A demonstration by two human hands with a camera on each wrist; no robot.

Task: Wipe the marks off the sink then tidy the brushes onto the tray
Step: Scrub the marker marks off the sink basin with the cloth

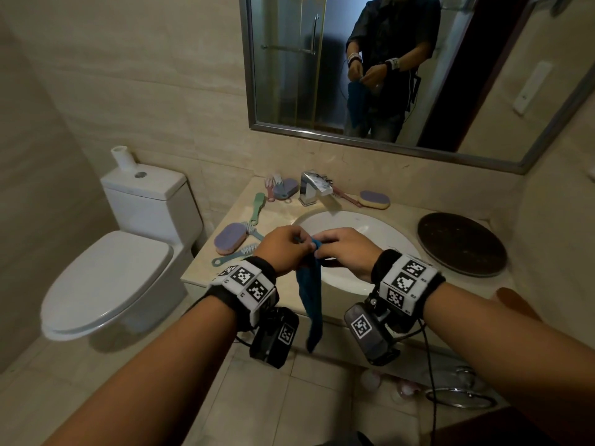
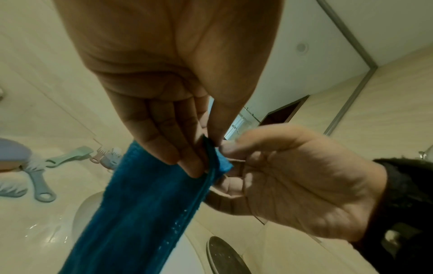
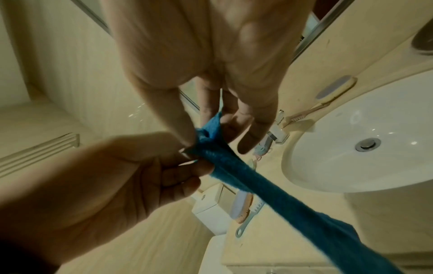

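A blue cloth (image 1: 310,294) hangs down in front of the white sink (image 1: 354,233). Both hands pinch its top edge above the basin's front rim. My left hand (image 1: 285,249) holds it between thumb and fingers, seen close in the left wrist view as the cloth (image 2: 140,204) drops below the fingers (image 2: 187,157). My right hand (image 1: 344,249) pinches the same corner of the cloth (image 3: 211,133). Several brushes lie on the counter: a green one (image 1: 257,209), a purple one (image 1: 230,238), a pink and blue cluster (image 1: 280,186), and a purple-and-yellow one (image 1: 375,199). The dark round tray (image 1: 462,243) sits right of the sink.
A chrome faucet (image 1: 314,186) stands behind the basin. A white toilet (image 1: 128,252) is at the left, close to the counter's edge. A mirror (image 1: 402,66) hangs above the counter. A metal ring rack (image 1: 460,397) lies on the floor below.
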